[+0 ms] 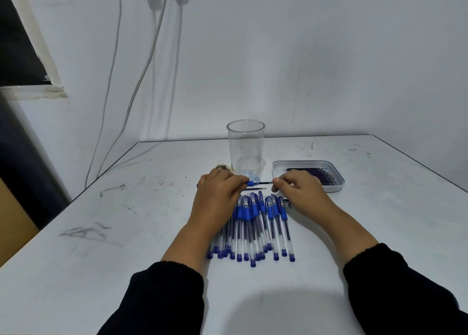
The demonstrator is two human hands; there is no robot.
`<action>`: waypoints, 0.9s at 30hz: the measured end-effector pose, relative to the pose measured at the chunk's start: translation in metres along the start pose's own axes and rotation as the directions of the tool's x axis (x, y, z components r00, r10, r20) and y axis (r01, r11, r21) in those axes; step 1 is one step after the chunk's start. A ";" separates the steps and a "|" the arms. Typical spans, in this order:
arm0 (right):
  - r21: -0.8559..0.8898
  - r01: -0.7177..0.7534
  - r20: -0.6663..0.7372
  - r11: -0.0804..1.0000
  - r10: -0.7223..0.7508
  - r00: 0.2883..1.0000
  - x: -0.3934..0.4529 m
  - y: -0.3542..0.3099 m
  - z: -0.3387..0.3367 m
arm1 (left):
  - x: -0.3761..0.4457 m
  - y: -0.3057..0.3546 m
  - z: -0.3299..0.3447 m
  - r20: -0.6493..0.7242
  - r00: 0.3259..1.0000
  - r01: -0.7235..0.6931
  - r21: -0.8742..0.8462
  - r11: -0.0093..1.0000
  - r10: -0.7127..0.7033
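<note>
Just above the worktop [126,208], a blue pen [251,183] is held level between both hands, in front of the cup and beyond the pile. The left grip [217,195] has its fingers curled round the barrel and hides most of it. Only the blue collar and a thin dark refill stick out to the right. The right grip [301,190] pinches the far end of that refill between thumb and fingertips. Directly beneath runs a thin dark line [255,189]; whether it is a loose refill or a shadow cannot be told.

Nearer the person, a pile of capped pens [260,228] lies fanned between the wrists, with the left forearm covering its left edge. Behind the hands a clear cup [245,147] stands upright. To its right a shallow pale tray [335,189] holds dark refills, its near left corner hidden by the right grip. A small brownish thing [222,168] peeks out behind the left knuckles, too hidden to identify.

The worktop is white, scuffed with grey marks and scribbles, and stands against a pale wall [304,69] where cables [141,76] hang. A dark window opening [17,56] sits at the left.
</note>
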State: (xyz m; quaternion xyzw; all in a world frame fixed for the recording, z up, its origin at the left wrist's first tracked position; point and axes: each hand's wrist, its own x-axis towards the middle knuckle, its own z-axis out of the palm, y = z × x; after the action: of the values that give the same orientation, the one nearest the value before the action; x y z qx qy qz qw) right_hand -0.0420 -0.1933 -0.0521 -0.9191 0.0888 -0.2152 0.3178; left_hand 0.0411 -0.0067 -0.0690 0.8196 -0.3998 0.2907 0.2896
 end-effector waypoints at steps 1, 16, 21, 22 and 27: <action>-0.022 0.007 0.006 1.000 -0.007 1.000 0.000 -0.002 0.001 | 0.000 0.001 0.000 0.000 1.000 -0.005 -0.003 1.000 0.005; 0.240 -0.079 0.038 0.968 0.072 0.997 -0.004 0.006 -0.019 | -0.001 0.004 0.000 -0.008 0.999 -0.037 0.000 0.999 0.037; -0.046 -0.143 0.169 0.989 0.149 0.974 -0.004 0.020 -0.031 | -0.001 0.004 0.001 0.001 0.999 -0.039 0.005 0.999 0.039; -0.080 -0.153 0.188 0.985 0.166 0.968 -0.004 0.021 -0.031 | -0.001 0.004 0.001 0.001 0.999 -0.040 0.007 0.999 0.040; -0.171 -0.139 0.197 0.975 0.172 0.965 -0.005 0.023 -0.024 | -0.001 0.003 0.000 0.002 0.999 -0.035 0.009 0.999 0.035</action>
State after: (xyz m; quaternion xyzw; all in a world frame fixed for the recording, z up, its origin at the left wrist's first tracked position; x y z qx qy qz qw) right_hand -0.0580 -0.2231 -0.0509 -0.9488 0.1435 -0.0835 0.2686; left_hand 0.0376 -0.0080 -0.0692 0.8140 -0.4133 0.2966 0.2804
